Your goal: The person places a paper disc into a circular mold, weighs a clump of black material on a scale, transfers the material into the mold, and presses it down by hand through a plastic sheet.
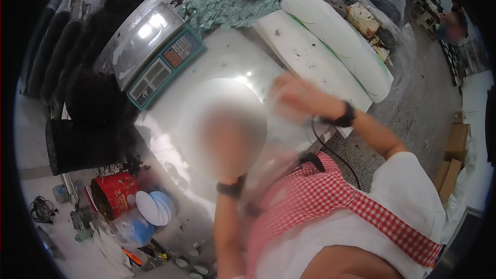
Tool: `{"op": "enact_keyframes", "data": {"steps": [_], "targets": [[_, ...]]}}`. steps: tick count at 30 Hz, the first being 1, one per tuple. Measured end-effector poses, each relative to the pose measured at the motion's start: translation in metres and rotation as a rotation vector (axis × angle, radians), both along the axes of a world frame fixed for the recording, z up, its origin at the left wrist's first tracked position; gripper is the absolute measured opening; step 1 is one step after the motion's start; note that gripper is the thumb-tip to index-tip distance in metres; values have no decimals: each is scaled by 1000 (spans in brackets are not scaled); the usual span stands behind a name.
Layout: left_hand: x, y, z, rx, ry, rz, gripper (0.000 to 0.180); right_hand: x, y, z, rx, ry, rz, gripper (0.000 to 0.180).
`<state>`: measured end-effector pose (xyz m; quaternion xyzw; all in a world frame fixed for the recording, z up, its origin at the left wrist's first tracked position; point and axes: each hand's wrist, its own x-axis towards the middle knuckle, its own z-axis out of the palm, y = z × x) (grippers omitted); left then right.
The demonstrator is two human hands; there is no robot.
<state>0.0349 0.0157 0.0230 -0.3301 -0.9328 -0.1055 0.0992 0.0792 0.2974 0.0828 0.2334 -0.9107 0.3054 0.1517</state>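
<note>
My left hand (pixel 227 142) reaches over the middle of the shiny metal table (pixel 232 59), a dark band on its wrist. A blur covers the hand, so its fingers do not show. Around it lies a pale round patch (pixel 194 119); whether this is a white disc or part of the blur I cannot make out. To the right, my right hand (pixel 295 95) hangs near the table's right side, close to a white sheet (pixel 310 51). Motion smears its fingers, and no held thing can be made out. A dark band circles that wrist too.
A teal digital scale (pixel 165 67) with a metal pan stands left. Small greenish clear packets (pixel 227 2) are heaped at the back, beside a white roll (pixel 336 46). A red tin (pixel 116 194) and pale blue discs (pixel 155 208) sit lower left. A black cable (pixel 338 153) hangs right.
</note>
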Motion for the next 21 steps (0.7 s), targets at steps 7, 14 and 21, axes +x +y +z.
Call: {"op": "enact_keyframes", "data": {"steps": [7,14,21], "targets": [[0,18,-4,-6,118,-95,50,119,259,6,476,-799,-1112,74],[18,12,39,-68,135,8,40,110,136,-18,-122,-649,-406,62],[18,21,13,-42,-19,11,49,165,148,-54,153,-239,-831,26]]}}
